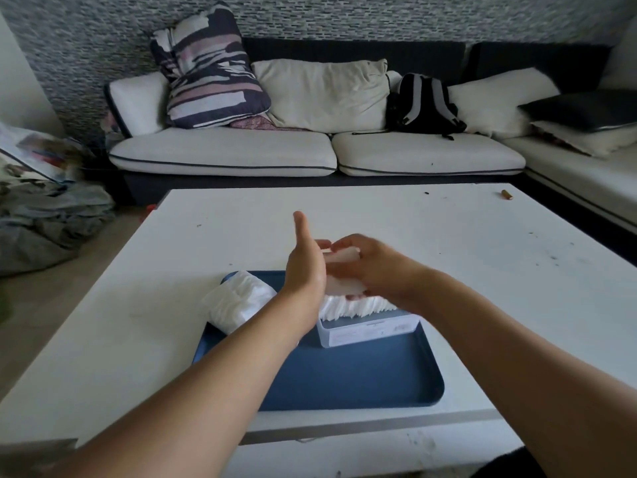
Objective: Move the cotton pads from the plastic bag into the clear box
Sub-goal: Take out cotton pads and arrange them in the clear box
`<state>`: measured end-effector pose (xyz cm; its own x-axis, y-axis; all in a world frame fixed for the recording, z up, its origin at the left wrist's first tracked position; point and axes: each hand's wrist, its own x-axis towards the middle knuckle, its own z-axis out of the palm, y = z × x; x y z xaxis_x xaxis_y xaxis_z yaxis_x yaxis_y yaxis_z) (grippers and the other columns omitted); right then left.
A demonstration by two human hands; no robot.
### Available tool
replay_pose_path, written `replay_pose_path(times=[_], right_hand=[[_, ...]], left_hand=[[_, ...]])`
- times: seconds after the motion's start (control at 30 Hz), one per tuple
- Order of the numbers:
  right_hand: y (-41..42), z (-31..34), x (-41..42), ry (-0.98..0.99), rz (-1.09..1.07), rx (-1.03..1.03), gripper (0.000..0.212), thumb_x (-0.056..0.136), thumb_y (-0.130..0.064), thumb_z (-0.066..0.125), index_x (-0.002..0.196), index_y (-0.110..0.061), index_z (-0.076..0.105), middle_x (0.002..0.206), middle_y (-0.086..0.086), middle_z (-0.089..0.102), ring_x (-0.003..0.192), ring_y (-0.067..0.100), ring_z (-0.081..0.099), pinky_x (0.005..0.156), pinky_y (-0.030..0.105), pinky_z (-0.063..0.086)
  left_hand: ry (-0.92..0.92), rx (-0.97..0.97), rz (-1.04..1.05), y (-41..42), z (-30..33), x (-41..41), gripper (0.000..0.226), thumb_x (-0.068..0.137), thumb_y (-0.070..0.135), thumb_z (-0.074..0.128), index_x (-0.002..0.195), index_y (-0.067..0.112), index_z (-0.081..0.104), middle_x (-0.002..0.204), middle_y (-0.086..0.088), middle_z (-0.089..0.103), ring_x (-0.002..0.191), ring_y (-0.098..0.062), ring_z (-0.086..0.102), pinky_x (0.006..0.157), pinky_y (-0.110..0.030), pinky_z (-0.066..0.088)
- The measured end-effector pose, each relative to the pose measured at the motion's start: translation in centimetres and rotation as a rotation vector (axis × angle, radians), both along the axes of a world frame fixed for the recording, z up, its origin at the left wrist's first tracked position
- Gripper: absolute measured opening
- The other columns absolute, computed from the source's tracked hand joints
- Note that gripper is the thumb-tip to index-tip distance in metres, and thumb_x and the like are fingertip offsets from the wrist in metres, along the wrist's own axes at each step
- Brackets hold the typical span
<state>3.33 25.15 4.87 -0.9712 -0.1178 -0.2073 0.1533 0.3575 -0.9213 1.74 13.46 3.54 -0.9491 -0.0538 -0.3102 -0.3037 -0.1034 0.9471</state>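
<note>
A clear box (368, 327) stands on a blue tray (348, 377), filled with white cotton pads (355, 305) that rise above its rim. The plastic bag (238, 300) with more pads lies on the tray's left side. Just above the box, my right hand (375, 267) grips a stack of pads (341, 270), fingers curled over it. My left hand (305, 260) is held flat against the stack's left end, thumb pointing up. The stack is blurred and mostly hidden between the hands.
The tray sits on a white table (448, 243) near its front edge. A small brown item (506, 194) lies at the far right corner. A sofa (310, 150) with cushions and a black backpack (424, 103) stands behind the table.
</note>
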Motion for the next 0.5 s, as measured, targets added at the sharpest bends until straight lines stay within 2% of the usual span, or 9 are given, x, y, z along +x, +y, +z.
replay_pose_path(times=[0.1,0.13,0.2,0.27,0.3,0.4,0.5], right_hand=[[4.5,-0.4,-1.5,-0.009,-0.305,0.196,0.046,0.075,-0.017,0.088,0.114,-0.006,0.066,0.1,0.017,0.069,0.074,0.025,0.069,0.065,0.036,0.063],[5.8,-0.9,-1.7,-0.044,-0.333,0.317,0.047,0.073,-0.019,0.089,0.11,-0.002,0.067,0.096,0.016,0.069,0.075,0.025,0.068,0.066,0.037,0.063],[6.7,-2.4,-1.9,-0.18,-0.277,0.546,0.049,0.072,-0.026,0.088,0.105,0.004,0.069,0.083,0.012,0.065,0.065,0.02,0.059,0.057,0.031,0.055],[6.3,-3.9,-2.2,-0.224,-0.233,0.708,0.052,0.067,-0.035,0.09,0.095,0.002,0.068,0.07,0.007,0.058,0.057,0.017,0.05,0.049,0.024,0.039],[6.1,-4.6,-2.4,-0.195,-0.243,0.762,0.052,0.063,-0.038,0.091,0.089,-0.001,0.066,0.067,0.004,0.056,0.057,0.017,0.049,0.047,0.024,0.036],[5.8,-6.2,-2.9,-0.09,-0.259,0.897,0.045,0.059,-0.035,0.092,0.081,-0.007,0.064,0.067,0.001,0.058,0.057,0.016,0.053,0.044,0.022,0.034],[5.6,-7.2,-2.4,0.007,-0.28,1.019,0.039,0.061,-0.025,0.088,0.08,-0.011,0.057,0.07,0.002,0.058,0.061,0.02,0.057,0.047,0.023,0.037]], left_hand=[[0.367,-0.49,-0.193,-1.0,-1.3,-0.3,0.054,0.093,0.066,0.049,0.107,0.015,0.06,0.101,0.005,0.066,0.099,-0.023,0.064,0.09,-0.038,0.052],[0.459,-0.662,-0.283,-1.4,-1.8,-0.2,0.047,0.091,0.061,0.058,0.111,0.018,0.06,0.103,0.008,0.064,0.096,-0.019,0.063,0.087,-0.035,0.051],[0.591,-0.932,-0.509,-2.1,-2.9,-0.1,0.037,0.086,0.055,0.066,0.107,0.025,0.062,0.102,0.01,0.066,0.089,-0.015,0.064,0.081,-0.034,0.054],[0.613,-1.128,-0.739,-2.4,-4.0,0.4,0.033,0.085,0.054,0.067,0.104,0.027,0.063,0.102,0.009,0.068,0.088,-0.017,0.065,0.08,-0.035,0.055],[0.596,-1.204,-0.828,-2.5,-4.4,0.7,0.036,0.086,0.054,0.067,0.109,0.026,0.063,0.107,0.008,0.068,0.092,-0.019,0.064,0.083,-0.036,0.055],[0.548,-1.368,-0.955,-2.8,-5.2,1.4,0.045,0.088,0.051,0.066,0.122,0.021,0.059,0.116,0.002,0.066,0.102,-0.025,0.064,0.088,-0.04,0.053],[0.56,-1.403,-0.975,-2.8,-5.0,1.5,0.031,0.092,0.043,0.065,0.114,0.021,0.063,0.105,0.0,0.067,0.093,-0.026,0.064,0.075,-0.035,0.05]])
